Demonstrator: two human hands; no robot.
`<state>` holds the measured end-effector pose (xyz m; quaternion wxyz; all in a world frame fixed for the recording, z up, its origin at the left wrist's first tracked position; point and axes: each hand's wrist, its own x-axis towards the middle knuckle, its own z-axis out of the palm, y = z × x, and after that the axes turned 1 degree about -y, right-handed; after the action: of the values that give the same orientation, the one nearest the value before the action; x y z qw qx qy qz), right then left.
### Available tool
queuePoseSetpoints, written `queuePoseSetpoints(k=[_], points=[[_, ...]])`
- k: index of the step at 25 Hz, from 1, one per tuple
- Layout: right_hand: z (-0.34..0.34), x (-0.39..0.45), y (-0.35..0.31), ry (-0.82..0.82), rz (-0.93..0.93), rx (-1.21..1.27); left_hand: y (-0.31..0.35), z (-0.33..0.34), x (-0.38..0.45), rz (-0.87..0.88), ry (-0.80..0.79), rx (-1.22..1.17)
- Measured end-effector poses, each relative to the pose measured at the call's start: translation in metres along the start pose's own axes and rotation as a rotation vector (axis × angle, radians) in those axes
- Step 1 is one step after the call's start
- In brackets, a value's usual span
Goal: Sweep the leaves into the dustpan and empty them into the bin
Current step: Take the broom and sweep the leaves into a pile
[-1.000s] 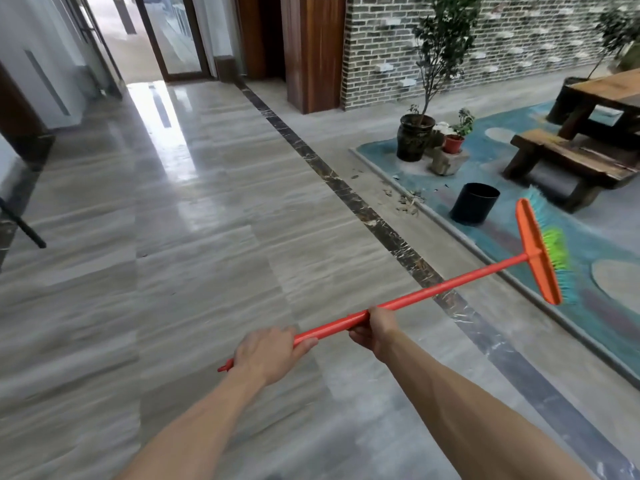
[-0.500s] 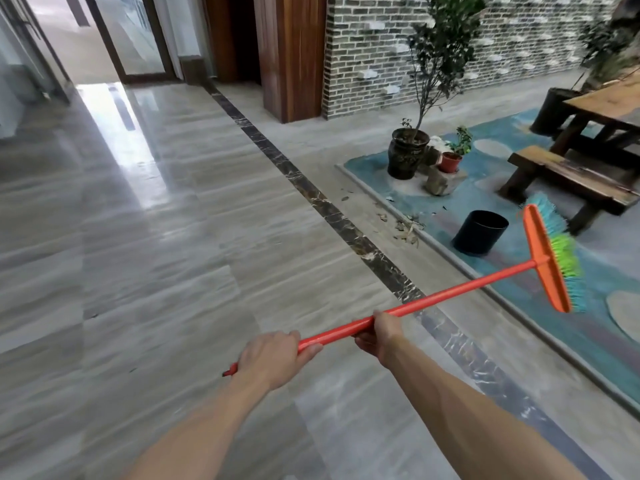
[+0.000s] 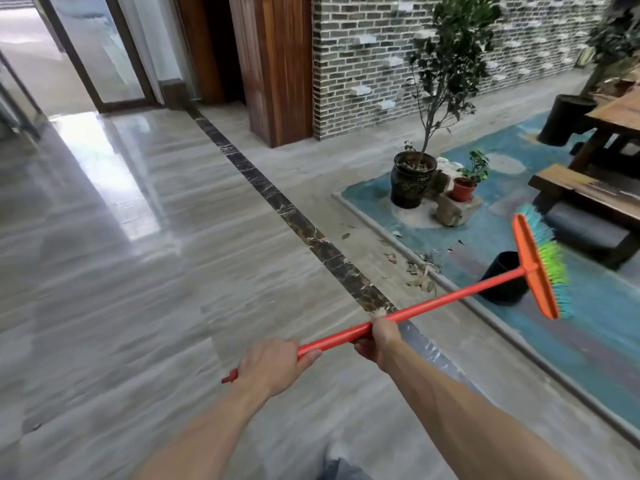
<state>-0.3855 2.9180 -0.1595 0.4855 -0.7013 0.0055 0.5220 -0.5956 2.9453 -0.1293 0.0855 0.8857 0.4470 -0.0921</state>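
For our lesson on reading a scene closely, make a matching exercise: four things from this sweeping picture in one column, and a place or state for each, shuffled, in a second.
Column one:
1. broom
2. leaves
3. black bin
4. small red pot

Column two:
A. stands on the blue floor
B. sits on a stone
C. held in both hands, head in the air
D. scattered along the kerb

Pairs: 1-C, 2-D, 3-A, 4-B

A single head-worn camera looks forward and down from close above the left hand (image 3: pixel 273 363) and right hand (image 3: pixel 377 342), taking in the floor (image 3: pixel 145 271) stretching well beyond them.
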Motion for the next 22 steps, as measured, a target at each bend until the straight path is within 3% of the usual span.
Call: queuePoseSetpoints(k=[6,11,18,22], points=[[0.061,0.116,-0.146,0.004,-0.011,-0.013,-0.034,-0.066,0.175,-0.004,0.026,0.033],[0.107,0.218,-0.231,0.035,0.01,0.017,-0.064,-0.081,0.316,0.031,-0.003,-0.039],[0.14,0.344,-0.368,0.213,0.024,0.058,-0.088,-0.125,0.539,0.214,-0.041,-0.058],[0.126,0.393,-0.422,0.315,0.033,0.158,-0.069,-0.137,0.633,0.312,-0.053,-0.051]])
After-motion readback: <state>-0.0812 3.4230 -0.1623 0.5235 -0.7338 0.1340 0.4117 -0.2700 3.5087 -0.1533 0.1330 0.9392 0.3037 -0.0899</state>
